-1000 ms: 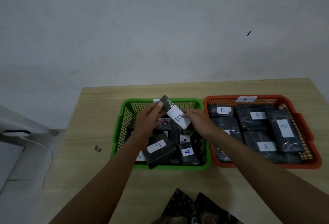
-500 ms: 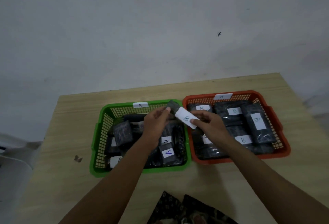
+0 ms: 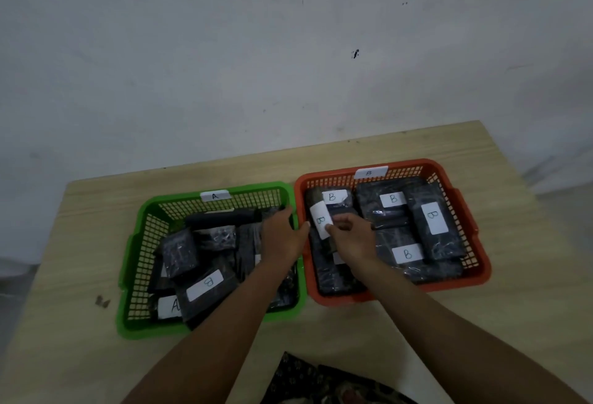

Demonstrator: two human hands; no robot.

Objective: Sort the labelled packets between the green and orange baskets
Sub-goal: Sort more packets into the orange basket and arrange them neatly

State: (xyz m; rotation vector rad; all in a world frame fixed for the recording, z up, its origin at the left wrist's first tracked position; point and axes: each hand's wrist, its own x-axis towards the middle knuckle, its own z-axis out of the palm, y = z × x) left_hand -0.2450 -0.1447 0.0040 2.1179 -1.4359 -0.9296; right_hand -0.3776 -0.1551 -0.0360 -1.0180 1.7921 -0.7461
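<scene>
A green basket [image 3: 128,275] tagged A stands on the left, an orange basket [image 3: 481,268] tagged B on the right. Both hold dark packets with white labels. My right hand [image 3: 351,236] grips a dark packet labelled B [image 3: 320,220] over the left side of the orange basket. My left hand [image 3: 282,233] hovers over the right edge of the green basket, fingers apart and holding nothing. In the green basket lie a packet labelled B [image 3: 205,284] and one labelled A [image 3: 168,306]. Several B packets [image 3: 431,219] fill the orange basket.
The baskets sit side by side on a light wooden table [image 3: 80,355] against a pale wall. A small dark scrap [image 3: 102,301] lies on the table left of the green basket. Patterned dark cloth [image 3: 321,384] shows at the near edge.
My right hand carried the B packet rightward from above the green basket to over the orange one. My left hand let go of it and stayed by the green basket.
</scene>
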